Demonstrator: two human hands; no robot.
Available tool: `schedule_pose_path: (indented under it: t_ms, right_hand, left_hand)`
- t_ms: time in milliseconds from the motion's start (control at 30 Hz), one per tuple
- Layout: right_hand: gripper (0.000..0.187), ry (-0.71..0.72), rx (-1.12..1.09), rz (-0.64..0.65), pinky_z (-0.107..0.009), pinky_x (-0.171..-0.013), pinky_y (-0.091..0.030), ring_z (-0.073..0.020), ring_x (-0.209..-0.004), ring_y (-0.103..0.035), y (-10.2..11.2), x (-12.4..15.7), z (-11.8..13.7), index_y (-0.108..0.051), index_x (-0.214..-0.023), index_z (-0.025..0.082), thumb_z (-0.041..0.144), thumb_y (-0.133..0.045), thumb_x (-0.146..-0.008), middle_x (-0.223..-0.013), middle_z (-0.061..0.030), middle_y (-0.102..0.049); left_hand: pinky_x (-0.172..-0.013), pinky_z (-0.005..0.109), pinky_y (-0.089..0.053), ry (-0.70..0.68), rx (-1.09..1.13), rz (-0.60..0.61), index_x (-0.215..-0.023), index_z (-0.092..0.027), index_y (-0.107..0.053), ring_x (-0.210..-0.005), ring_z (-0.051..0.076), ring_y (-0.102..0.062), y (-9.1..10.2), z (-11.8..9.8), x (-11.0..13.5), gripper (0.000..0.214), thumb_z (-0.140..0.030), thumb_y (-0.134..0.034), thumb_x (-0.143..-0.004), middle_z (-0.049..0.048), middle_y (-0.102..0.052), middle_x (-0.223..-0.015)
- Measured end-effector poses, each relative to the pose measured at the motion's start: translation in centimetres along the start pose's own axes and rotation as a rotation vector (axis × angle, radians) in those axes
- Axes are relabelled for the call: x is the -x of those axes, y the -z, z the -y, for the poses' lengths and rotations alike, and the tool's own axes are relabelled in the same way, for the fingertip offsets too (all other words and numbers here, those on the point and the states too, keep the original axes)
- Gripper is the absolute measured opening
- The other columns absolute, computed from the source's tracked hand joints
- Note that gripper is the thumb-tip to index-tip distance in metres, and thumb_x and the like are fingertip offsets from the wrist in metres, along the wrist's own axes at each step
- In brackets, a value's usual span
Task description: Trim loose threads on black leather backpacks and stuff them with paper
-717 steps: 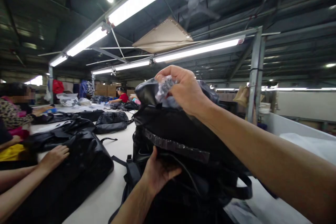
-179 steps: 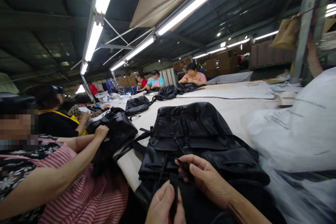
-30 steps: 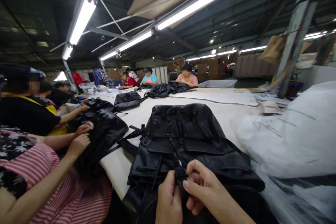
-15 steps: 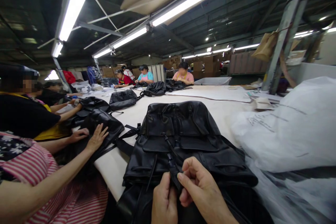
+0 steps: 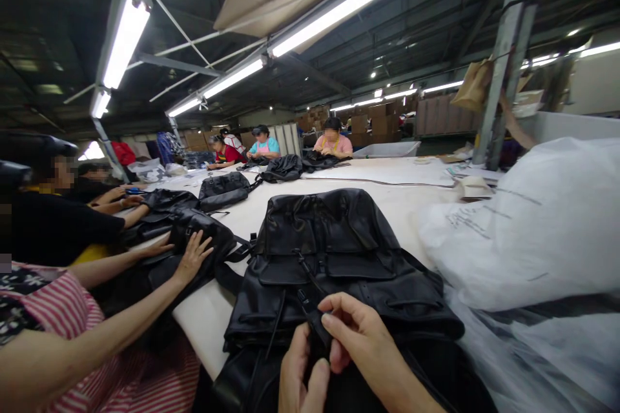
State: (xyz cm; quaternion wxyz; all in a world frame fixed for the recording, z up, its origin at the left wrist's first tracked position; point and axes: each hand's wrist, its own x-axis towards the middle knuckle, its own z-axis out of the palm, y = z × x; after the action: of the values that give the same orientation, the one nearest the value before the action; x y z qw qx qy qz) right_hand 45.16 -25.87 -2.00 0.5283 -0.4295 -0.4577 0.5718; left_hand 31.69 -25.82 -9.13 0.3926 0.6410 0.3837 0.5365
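Note:
A black leather-look backpack (image 5: 334,264) lies in front of me, its flap and front pockets facing up. Near its lower middle, both my hands grip a black strap with a buckle (image 5: 310,311) on its end. My left hand (image 5: 303,371) is closed on the lower part of the strap, thumb and fingers pinching it. From the right, my right hand (image 5: 361,339) pinches the strap just below the buckle, its fingers curled. The strap's lower end is hidden between my hands.
At my left, a co-worker in a striped apron rests both hands on another black backpack (image 5: 198,239). More black bags (image 5: 225,190) lie along the white table (image 5: 411,197). A large white plastic bag (image 5: 527,226) bulges at the right. People work across the table.
My left thumb has shifted down along the strap, while my right hand keeps its pinch. The buckle tilts more to the left. The co-worker's hands at left have moved slightly rightward.

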Motion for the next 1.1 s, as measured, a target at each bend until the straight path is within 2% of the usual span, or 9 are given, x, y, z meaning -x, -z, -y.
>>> schedule_pose_path:
  t_ms: [67,167,233,367,500,667,833,1100]
  right_hand:
    - [0.044,-0.005,0.018,0.064,-0.022,-0.05,-0.05,-0.011,-0.048,-0.056,0.4,0.0,0.6,-0.059,-0.099,0.014,0.049,-0.065,-0.072,-0.057,0.0041,-0.058]
    - [0.032,0.042,0.026,0.151,-0.024,-0.06,-0.053,-0.0113,-0.063,-0.061,1.1,0.2,1.1,-0.062,-0.095,0.014,0.037,-0.065,-0.072,-0.075,0.0019,-0.059]
    - [0.026,0.054,0.035,0.226,-0.023,-0.061,-0.052,-0.0099,-0.062,-0.059,1.5,0.2,1.2,-0.062,-0.093,0.015,0.03,-0.065,-0.072,-0.075,0.0034,-0.056]
    - [0.033,0.079,0.078,0.294,-0.022,-0.057,-0.049,-0.0087,-0.061,-0.054,1.8,0.2,1.0,-0.061,-0.105,0.017,0.022,-0.063,-0.072,-0.074,0.0056,-0.051]
    - [0.037,0.065,0.051,0.3,-0.023,-0.057,-0.051,-0.0089,-0.059,-0.056,1.8,0.1,0.7,-0.06,-0.106,0.017,0.02,-0.062,-0.069,-0.076,0.006,-0.05]
    - [0.03,0.062,0.016,0.307,-0.026,-0.058,-0.054,-0.0111,-0.059,-0.06,1.7,0.2,0.5,-0.057,-0.102,0.018,0.022,-0.064,-0.073,-0.073,0.0064,-0.052]
    - [0.021,0.082,0.015,0.281,-0.024,-0.057,-0.053,-0.0107,-0.058,-0.061,1.3,0.6,0.5,-0.057,-0.099,0.018,0.025,-0.062,-0.079,-0.07,0.0059,-0.056]
    - [0.024,0.048,-0.002,0.209,-0.023,-0.054,-0.053,-0.0115,-0.056,-0.063,0.9,0.6,0.4,-0.055,-0.097,0.017,0.024,-0.064,-0.076,-0.068,0.0069,-0.057]
  left_hand:
    - [-0.099,0.037,-0.051,0.014,0.072,0.019,-0.13,-0.017,-0.059,-0.115,0.031,-0.063,0.0,-0.1,0.0,0.056,-0.054,-0.058,-0.088,0.0133,-0.067,-0.124]
    - [-0.101,0.037,-0.05,0.055,0.08,-0.024,-0.131,-0.016,-0.058,-0.123,0.033,-0.058,0.1,0.3,0.0,0.059,-0.055,-0.061,-0.087,0.0143,-0.064,-0.131]
    - [-0.099,0.036,-0.051,0.068,0.055,-0.04,-0.13,-0.016,-0.059,-0.122,0.033,-0.059,0.1,0.7,0.1,0.058,-0.054,-0.064,-0.085,0.0143,-0.065,-0.13]
    - [-0.097,0.032,-0.051,0.051,0.024,-0.059,-0.125,-0.017,-0.062,-0.114,0.03,-0.064,0.2,0.8,0.0,0.056,-0.056,-0.064,-0.085,0.0134,-0.068,-0.125]
    - [-0.091,0.029,-0.051,0.03,0.024,-0.035,-0.12,-0.015,-0.064,-0.104,0.027,-0.067,0.1,-0.1,-0.2,0.055,-0.059,-0.057,-0.088,0.0116,-0.072,-0.114]
    - [-0.088,0.028,-0.05,0.043,-0.04,-0.065,-0.118,-0.016,-0.065,-0.096,0.025,-0.067,0.1,-0.6,-0.1,0.056,-0.062,-0.056,-0.088,0.0088,-0.073,-0.104]
    - [-0.083,0.027,-0.051,0.053,-0.019,-0.088,-0.113,-0.02,-0.069,-0.091,0.023,-0.067,0.0,-1.5,-0.1,0.052,-0.063,-0.057,-0.087,0.0063,-0.074,-0.105]
    - [-0.082,0.026,-0.05,0.062,0.004,-0.069,-0.115,-0.022,-0.07,-0.093,0.022,-0.065,0.1,-1.8,-0.2,0.048,-0.06,-0.058,-0.088,0.0038,-0.074,-0.103]
